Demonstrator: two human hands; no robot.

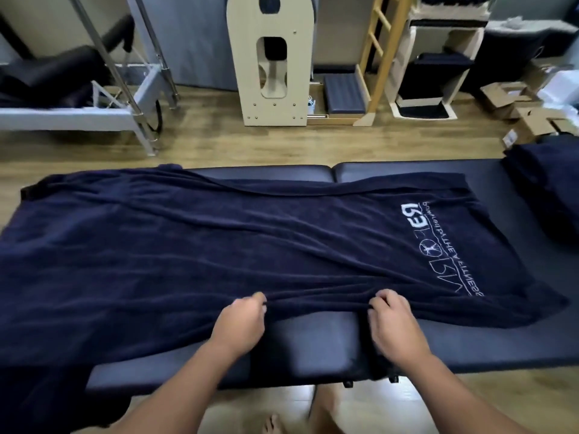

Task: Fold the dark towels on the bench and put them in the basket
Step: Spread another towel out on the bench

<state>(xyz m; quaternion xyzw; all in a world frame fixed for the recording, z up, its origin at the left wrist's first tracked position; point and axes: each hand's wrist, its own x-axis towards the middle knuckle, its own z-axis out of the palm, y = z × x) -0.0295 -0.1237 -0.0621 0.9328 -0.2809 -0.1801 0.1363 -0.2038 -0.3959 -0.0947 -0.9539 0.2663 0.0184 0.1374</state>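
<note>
Hidden: I cannot find the basket with any certainty. The navy towel (219, 245) runs off the left edge of my view, so its far-left end is cut off; its near-left part hangs over the bench's front edge.
Hard to make out: my fingertips are tucked into the cloth on both sides, so I only see knuckles and the backs of the hands. A dark folded stack (545, 189) at the bench's right end is cut by the frame; I take it for more towels but cannot count them.
Writing: the towel carries a white printed logo (445, 245) near its right end. It reads sideways and mirrored from where I look; I can pick out shapes like "E" and "R" and a round emblem, but no whole word.
Towel position: spread lengthwise and wrinkled over the dark padded bench (313, 339), covering most of the top.
Left hand (241, 321): palm down, fingers curled, pinching the towel's near edge at mid-bench.
Right hand (391, 324): palm down just to the right, fingers curled over the same near edge, gripping a bunched fold.
Forearms: both reach forward from the bottom of my view, roughly parallel.
</note>
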